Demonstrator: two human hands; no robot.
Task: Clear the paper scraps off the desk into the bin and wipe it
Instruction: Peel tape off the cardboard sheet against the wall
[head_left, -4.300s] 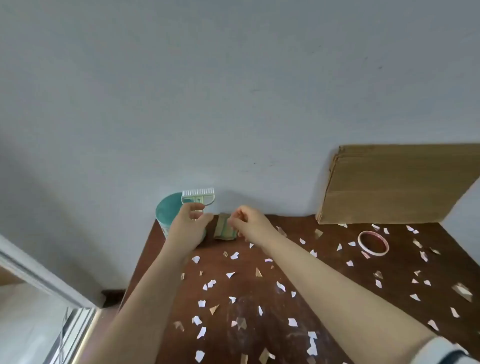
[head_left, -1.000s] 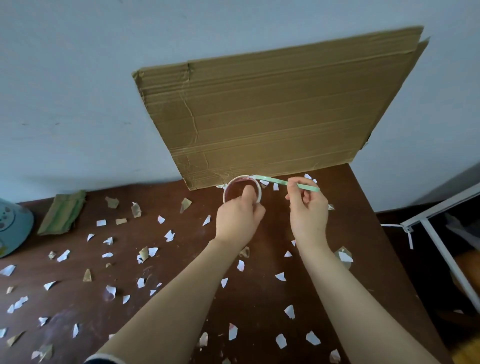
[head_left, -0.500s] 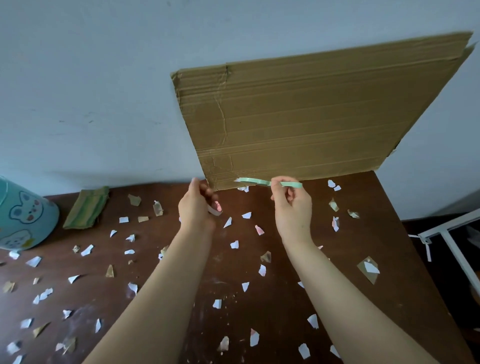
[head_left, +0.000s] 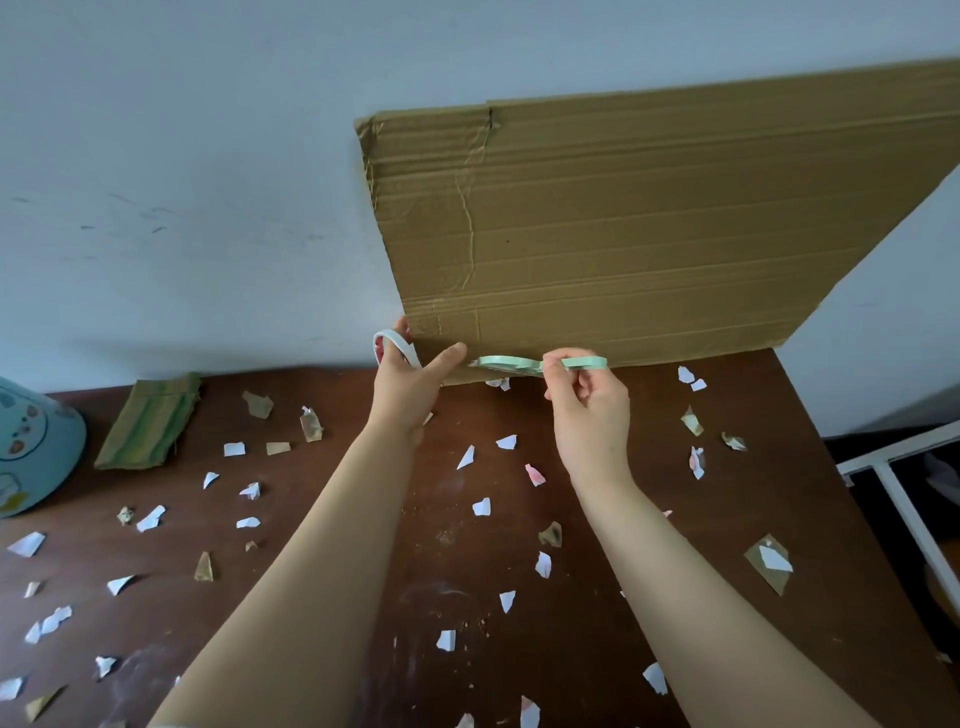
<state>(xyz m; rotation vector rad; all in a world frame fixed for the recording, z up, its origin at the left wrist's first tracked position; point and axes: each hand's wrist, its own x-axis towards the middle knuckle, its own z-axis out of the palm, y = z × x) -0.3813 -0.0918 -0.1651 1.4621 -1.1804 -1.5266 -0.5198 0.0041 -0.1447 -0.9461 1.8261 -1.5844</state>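
Several white and tan paper scraps lie scattered over the dark brown desk. My left hand holds a white tape roll up at the desk's back edge, beside the cardboard. My right hand grips a thin mint-green tool, flat and level, its tip pointing left toward my left thumb. A pale blue bin with cartoon stickers stands at the far left. A folded green cloth lies to the right of the bin.
A large sheet of cardboard leans against the wall at the back right of the desk. A white metal frame stands off the desk's right edge. The grey-blue wall closes the back.
The view has shifted, so the cardboard and both hands sit further right. My left hand has lifted the tape roll higher and turned it; the green tool stays in my right hand.
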